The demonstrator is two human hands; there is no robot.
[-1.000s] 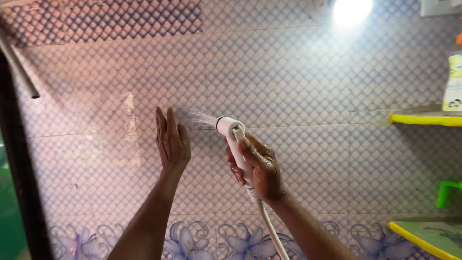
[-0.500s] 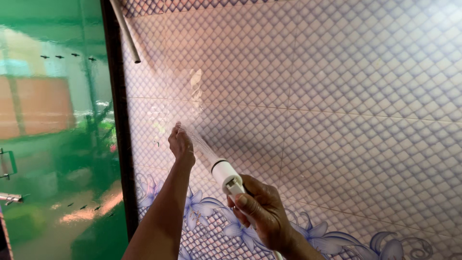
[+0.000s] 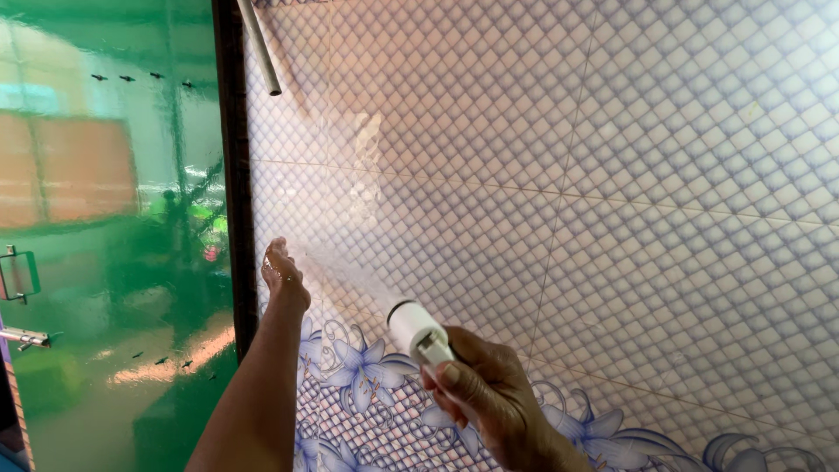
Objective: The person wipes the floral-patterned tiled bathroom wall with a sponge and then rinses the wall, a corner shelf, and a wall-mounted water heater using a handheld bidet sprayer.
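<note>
Two hands engaged: right hand (image 3: 489, 398) clamped on white plastic spray nozzle (image 3: 418, 330); left hand (image 3: 281, 273) flat, fingers together, against patterned tiled wall (image 3: 612, 175). Risk: wet-grip slippage, misdirected spray.

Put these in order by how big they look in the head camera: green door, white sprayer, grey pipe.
1. Shiny green door, by far the largest.
2. White plastic hand sprayer.
3. Thin grey pipe, about alike in size; the sprayer is nearer the camera, so unsure.
</note>
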